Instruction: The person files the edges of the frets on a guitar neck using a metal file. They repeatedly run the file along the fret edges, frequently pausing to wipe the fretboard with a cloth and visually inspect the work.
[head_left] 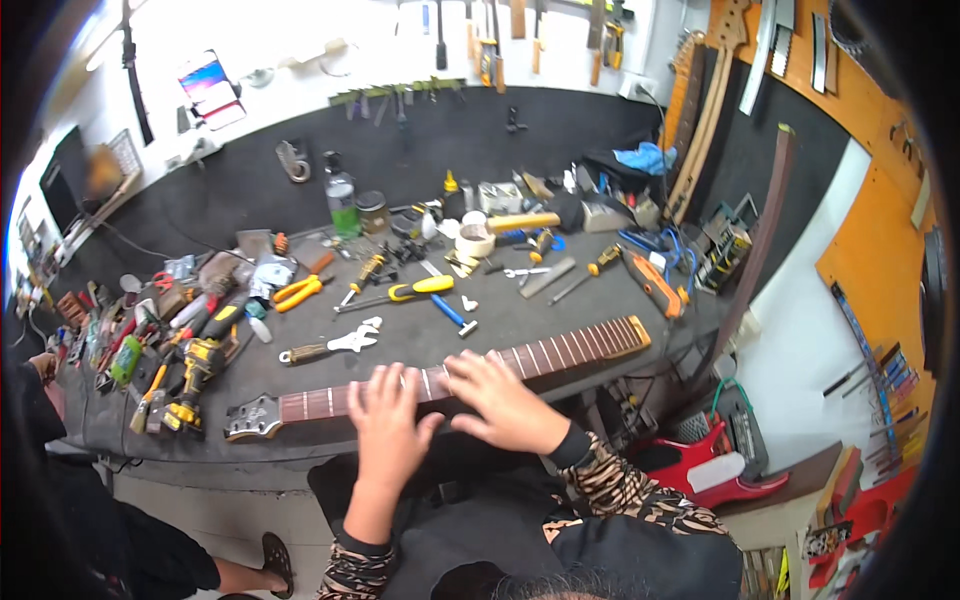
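Observation:
A guitar neck (565, 350) with a brown fretboard and pale frets lies along the bench's near edge, its grey headstock (254, 417) to the left. My left hand (388, 412) is over the middle of the fretboard, fingers stretched out and thumb apart. Just right of it my right hand (505, 405) has its fingers spread over the neck's near side. Neither hand grips anything; whether the fingertips press on the frets I cannot tell. Beyond the left hand lies an adjustable wrench (345, 342). Farther back is a small blue-handled tool with a metal crosshead (454, 314).
Hand tools crowd the bench's left side, including a yellow power drill (198, 372). Bottles, a tape roll (474, 238) and screwdrivers lie toward the back. Guitar necks lean at the right, above a red guitar body (700, 468). Another person (110, 510) stands at the left.

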